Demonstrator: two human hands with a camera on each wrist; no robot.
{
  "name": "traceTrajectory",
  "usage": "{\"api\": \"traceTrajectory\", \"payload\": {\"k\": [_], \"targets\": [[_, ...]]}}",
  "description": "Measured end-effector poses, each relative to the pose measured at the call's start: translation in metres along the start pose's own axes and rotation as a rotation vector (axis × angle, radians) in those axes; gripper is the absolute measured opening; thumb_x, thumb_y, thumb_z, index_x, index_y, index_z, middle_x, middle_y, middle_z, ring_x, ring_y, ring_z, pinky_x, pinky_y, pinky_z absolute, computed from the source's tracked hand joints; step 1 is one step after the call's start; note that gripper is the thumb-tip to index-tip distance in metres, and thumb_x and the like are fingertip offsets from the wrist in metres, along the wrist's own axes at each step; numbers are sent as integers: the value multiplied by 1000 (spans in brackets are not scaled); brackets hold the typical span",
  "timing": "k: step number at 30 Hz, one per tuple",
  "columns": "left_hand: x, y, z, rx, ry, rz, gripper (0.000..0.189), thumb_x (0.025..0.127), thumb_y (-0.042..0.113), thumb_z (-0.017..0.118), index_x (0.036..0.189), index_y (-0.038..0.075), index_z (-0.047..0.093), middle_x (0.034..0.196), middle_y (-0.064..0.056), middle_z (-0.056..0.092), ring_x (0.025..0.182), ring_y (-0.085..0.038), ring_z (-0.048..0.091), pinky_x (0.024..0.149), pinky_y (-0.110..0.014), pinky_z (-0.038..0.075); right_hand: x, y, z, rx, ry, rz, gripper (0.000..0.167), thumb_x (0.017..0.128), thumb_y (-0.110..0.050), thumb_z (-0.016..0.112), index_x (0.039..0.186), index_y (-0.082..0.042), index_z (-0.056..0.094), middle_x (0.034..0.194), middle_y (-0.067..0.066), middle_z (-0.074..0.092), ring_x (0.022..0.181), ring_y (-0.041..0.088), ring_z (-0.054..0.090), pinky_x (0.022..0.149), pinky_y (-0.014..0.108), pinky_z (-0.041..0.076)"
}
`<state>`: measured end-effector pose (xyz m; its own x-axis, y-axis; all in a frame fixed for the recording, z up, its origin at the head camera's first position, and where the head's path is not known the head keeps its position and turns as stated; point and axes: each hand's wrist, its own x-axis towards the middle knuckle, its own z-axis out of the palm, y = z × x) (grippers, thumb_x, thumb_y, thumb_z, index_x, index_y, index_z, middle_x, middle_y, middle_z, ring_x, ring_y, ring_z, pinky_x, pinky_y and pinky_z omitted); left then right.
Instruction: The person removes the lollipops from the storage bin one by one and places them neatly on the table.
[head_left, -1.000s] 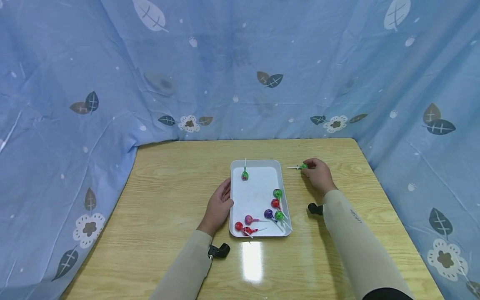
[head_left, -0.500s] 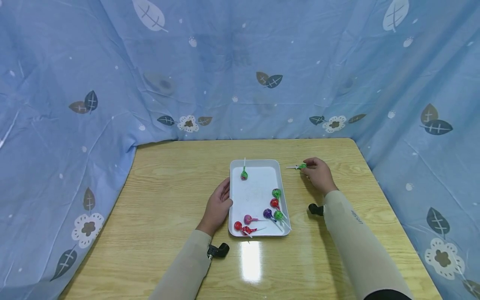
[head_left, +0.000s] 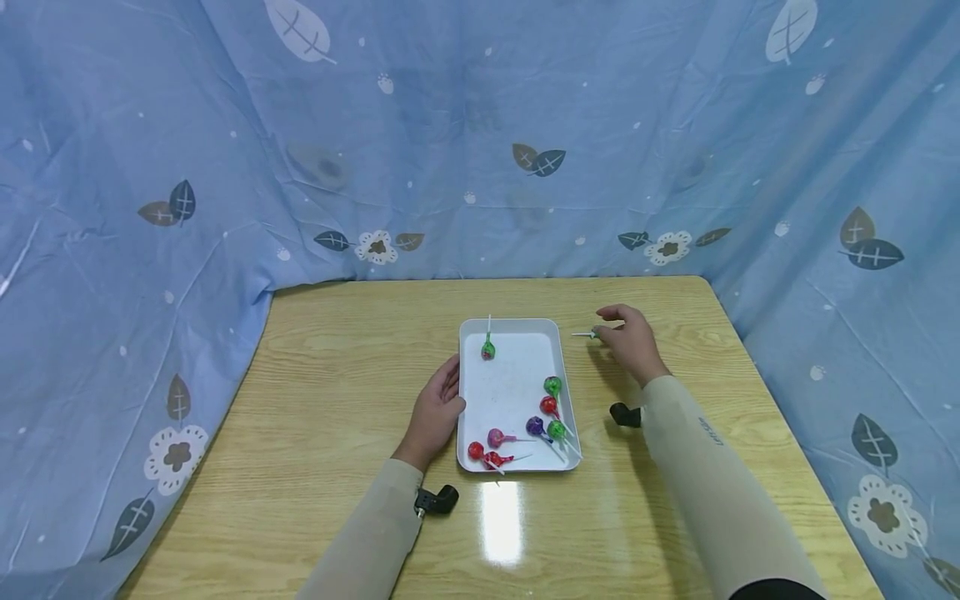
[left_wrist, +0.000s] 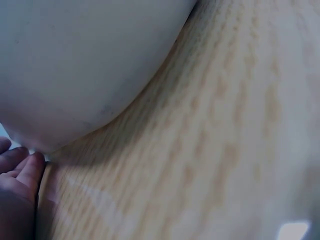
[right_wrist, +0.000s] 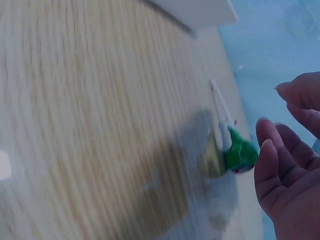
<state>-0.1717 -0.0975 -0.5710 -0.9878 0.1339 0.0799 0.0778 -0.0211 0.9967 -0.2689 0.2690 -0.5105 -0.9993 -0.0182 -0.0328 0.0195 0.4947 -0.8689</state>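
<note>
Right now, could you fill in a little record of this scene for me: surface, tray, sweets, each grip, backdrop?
Surface: wooden table
Tray: white tray, lying flat
Sweets in tray: three green lollipops, three red lollipops, one purple lollipop, one pink lollipop
Sweet outside tray: loose green lollipop, right of it
Left grip: touching the tray's left side
Right grip: beside the loose lollipop; contact unclear
Backdrop: blue patterned cloth
</note>
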Motion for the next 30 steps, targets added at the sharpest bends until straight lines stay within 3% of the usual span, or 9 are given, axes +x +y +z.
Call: {"api": "traceTrajectory", "payload": {"k": [15, 30], "targets": [[1, 2, 0, 4, 1, -5, 76, 95, -12, 47, 169, -1, 33, 169, -17, 41, 153, -26, 43, 119, -27, 40, 2, -35, 30, 28, -23, -50, 43, 108, -17, 69, 145, 1, 61, 130, 17, 62, 114, 38, 59, 93, 51, 56], [1, 0, 0, 12, 3, -16, 76, 95, -11, 48, 169, -1, 33, 169, -17, 41, 153, -26, 43, 120, -28, 40, -9, -60, 68, 25, -105, -88, 42, 106, -14, 71, 145, 0, 62, 127, 15, 65, 112, 35, 63, 94, 51, 59]]}}
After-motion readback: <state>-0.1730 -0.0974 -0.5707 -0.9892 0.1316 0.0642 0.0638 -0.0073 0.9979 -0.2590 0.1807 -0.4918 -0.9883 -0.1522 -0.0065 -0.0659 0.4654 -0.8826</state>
